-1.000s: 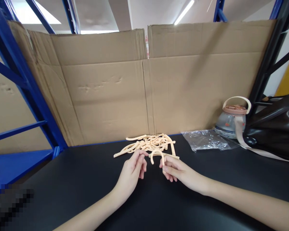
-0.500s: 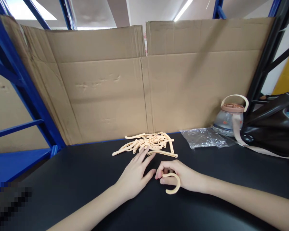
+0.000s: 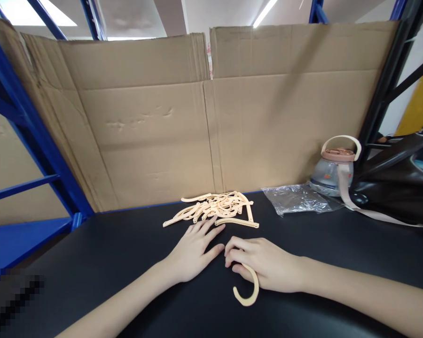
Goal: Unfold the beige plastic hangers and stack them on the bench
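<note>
The right hand [image 3: 264, 265] rests on the bench [image 3: 109, 263], its grip closed on the stem of a hook [image 3: 249, 292]. The hook's curve juts from under the palm toward the near edge. The left hand [image 3: 193, 249] lies flat, grip open and empty, fingertips at the pile [image 3: 215, 209] toward the far edge, nearer it than the right.

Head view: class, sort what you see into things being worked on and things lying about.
In hand: curved hook in the right hand; pile of beige pieces by the left hand.
Lying about: plastic bag, water bottle, black bag, cardboard.
</note>
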A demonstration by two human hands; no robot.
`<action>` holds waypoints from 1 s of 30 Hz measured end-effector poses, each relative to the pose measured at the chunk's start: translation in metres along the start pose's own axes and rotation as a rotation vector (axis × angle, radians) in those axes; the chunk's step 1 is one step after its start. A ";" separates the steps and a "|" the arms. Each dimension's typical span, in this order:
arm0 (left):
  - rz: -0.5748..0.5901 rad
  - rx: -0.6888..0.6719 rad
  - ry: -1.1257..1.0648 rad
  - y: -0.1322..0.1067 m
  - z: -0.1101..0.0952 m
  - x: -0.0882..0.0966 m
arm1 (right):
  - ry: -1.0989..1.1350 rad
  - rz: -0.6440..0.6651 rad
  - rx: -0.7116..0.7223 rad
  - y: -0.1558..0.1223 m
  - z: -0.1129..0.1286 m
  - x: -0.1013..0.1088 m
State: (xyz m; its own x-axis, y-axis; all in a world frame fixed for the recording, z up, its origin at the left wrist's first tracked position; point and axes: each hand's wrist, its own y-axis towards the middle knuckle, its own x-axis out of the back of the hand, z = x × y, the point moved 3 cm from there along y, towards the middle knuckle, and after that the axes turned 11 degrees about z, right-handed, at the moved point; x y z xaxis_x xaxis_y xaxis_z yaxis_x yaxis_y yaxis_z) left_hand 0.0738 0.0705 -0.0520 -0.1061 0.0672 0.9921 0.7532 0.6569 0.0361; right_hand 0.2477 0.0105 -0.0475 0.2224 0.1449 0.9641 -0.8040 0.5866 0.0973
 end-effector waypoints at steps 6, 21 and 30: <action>-0.104 -0.001 -0.058 -0.001 0.003 0.003 | -0.028 0.019 -0.006 0.000 0.000 0.000; -0.276 0.005 -0.155 -0.004 0.002 0.009 | -0.049 0.021 -0.004 0.000 0.001 0.000; -0.125 -0.302 -0.050 -0.007 -0.012 0.010 | -0.062 -0.045 -0.025 0.001 0.001 -0.001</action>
State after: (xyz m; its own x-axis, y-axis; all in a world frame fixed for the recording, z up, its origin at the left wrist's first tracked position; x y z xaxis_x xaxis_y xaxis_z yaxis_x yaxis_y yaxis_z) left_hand 0.0754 0.0580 -0.0405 -0.2357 0.0420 0.9709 0.8899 0.4108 0.1982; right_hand 0.2463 0.0100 -0.0483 0.2231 0.0691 0.9723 -0.7796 0.6115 0.1354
